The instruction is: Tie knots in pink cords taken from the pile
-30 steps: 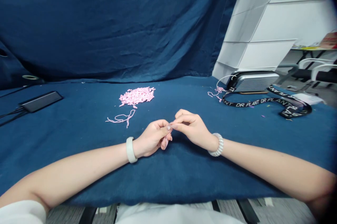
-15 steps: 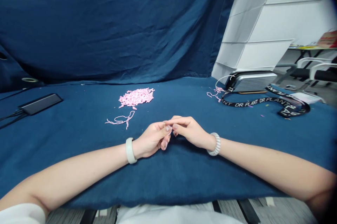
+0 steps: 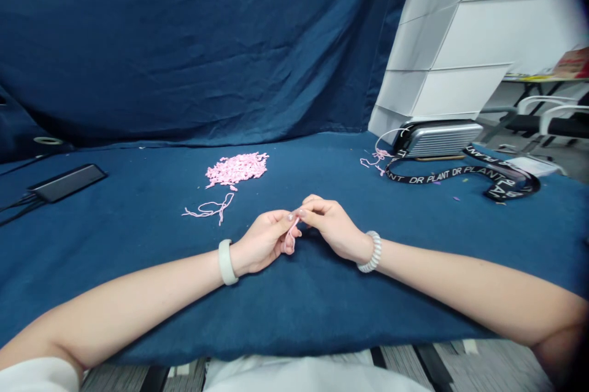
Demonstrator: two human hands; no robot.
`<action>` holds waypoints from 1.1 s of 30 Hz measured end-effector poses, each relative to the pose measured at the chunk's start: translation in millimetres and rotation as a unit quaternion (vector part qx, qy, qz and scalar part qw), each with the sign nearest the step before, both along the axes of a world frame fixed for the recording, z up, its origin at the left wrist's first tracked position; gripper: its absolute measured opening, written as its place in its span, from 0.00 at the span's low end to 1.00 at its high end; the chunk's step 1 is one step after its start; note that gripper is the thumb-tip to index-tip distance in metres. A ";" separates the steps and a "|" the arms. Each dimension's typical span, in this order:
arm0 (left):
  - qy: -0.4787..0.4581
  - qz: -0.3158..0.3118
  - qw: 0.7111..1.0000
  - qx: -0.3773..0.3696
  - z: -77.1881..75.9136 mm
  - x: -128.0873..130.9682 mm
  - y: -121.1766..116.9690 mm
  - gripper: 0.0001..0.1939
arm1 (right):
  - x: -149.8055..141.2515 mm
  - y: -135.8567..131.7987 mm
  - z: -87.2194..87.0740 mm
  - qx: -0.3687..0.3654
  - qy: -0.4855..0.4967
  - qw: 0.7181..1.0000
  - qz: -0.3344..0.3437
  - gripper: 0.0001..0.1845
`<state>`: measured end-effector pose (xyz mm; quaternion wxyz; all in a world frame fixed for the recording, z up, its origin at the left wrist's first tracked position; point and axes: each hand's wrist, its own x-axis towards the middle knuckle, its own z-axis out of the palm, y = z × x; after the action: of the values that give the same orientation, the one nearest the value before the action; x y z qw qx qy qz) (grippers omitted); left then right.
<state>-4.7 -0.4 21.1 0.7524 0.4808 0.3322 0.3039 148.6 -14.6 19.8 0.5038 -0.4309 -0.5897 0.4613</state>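
A: Quick status pls. What's in the fingers?

B: Pink string [image 3: 291,236]. L hand [image 3: 262,243] has it pinched b/w thumb & index; R hand [image 3: 339,229] has thumb & fingertips gripping its upper end, tips abt touching the L thumb. A slack bit, maybe looped, droops over the lower L fingers.

A: How far along?

B: Midway w/ this piece, I'd judge. It's up & held in both hands, so that's done; not let go or laid down yet. Knot or no knot: can't tell, too small & fingertips cover the spot.

A: Other pink stuff?

B: Pile of pink bits [image 3: 237,169] sits beyond the fingertips, a bit L, well apart. Loose pink strands [image 3: 209,213] lie b/w pile & L hand, nobody holding 'em, so prob. left over for now. Can't count either.

A: Anything in the way?

B: Mainly the fingers, blocking the view. Black lanyard [image 3: 426,178] lies beyond R fingers, off to the R, in front of a silver case [image 3: 445,139]; small pink tangle [image 3: 379,155] at its L end. Far L of the fingers: dark flat box [image 3: 68,183] w/ cables. All on blue cloth [image 3: 317,312]; none close enough to snag, IMO.
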 end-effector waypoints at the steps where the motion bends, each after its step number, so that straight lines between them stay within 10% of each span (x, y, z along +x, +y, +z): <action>1: -0.002 -0.001 1.000 -0.004 0.8 0.2 -0.3 0.15 | -0.1 0.6 -0.5 -0.003 -0.002 1.000 -0.013 0.12; 8: 0.031 -0.009 0.999 -0.007 3.2 1.8 -4.0 0.13 | 0.4 1.4 1.1 0.015 -0.027 1.000 -0.002 0.13; 16: 0.090 0.055 0.992 0.070 -0.8 0.6 -5.7 0.13 | 2.7 7.2 -0.9 -0.151 0.153 0.972 0.090 0.18; 33: 0.091 0.047 0.992 0.074 0.3 1.1 -4.4 0.14 | 7.1 10.0 -1.9 -0.161 0.125 0.965 0.162 0.18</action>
<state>-3.6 -4.7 21.3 0.6667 0.5446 0.3977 0.3175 155.8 -4.6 17.8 0.4163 -0.3442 -0.5014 0.6758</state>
